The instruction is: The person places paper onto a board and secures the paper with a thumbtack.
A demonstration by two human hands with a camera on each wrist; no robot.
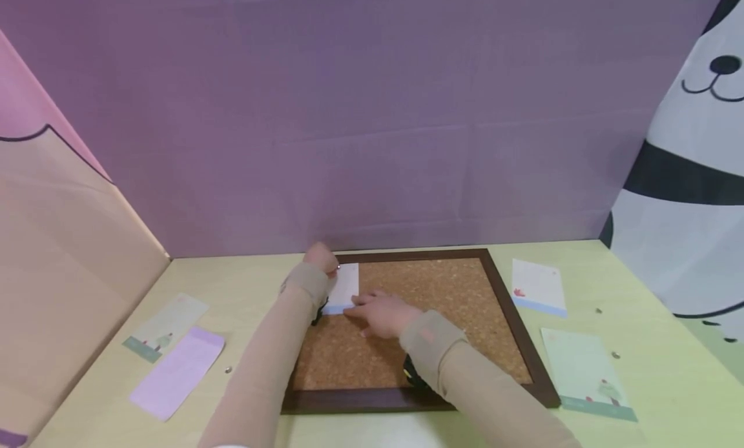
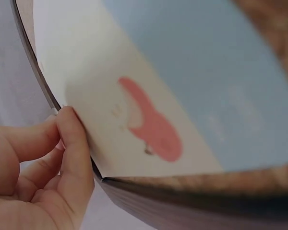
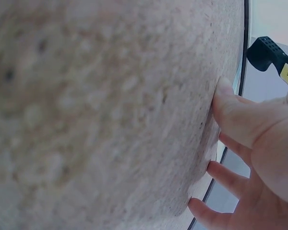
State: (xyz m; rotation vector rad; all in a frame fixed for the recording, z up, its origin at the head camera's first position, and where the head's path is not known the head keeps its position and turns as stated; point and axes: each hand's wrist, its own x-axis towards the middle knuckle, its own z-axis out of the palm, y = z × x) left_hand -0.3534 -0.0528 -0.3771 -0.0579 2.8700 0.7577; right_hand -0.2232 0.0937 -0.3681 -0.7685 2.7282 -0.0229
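A white note sheet [image 1: 347,283] with a blue strip along its bottom lies on the upper left of a brown-framed cork board [image 1: 442,299]. At the sheet's top, my left hand [image 1: 321,259] pinches a small shiny thumbtack [image 2: 54,111] between thumb and finger; the fingertips mostly hide it. A red printed figure [image 2: 156,124] shows on the sheet in the left wrist view. My right hand [image 1: 386,314] rests with spread fingers on the sheet's lower right corner and the cork. In the right wrist view its fingertips [image 3: 223,88] touch the board.
Right of the board lie another white-and-blue sheet [image 1: 537,286] and a green sheet [image 1: 587,370], with small metal tacks [image 1: 616,355] beside them. On the left are a pale green sheet [image 1: 165,325], a purple sheet [image 1: 180,374] and another tack [image 1: 228,370]. A purple curtain [image 1: 372,112] hangs behind the table.
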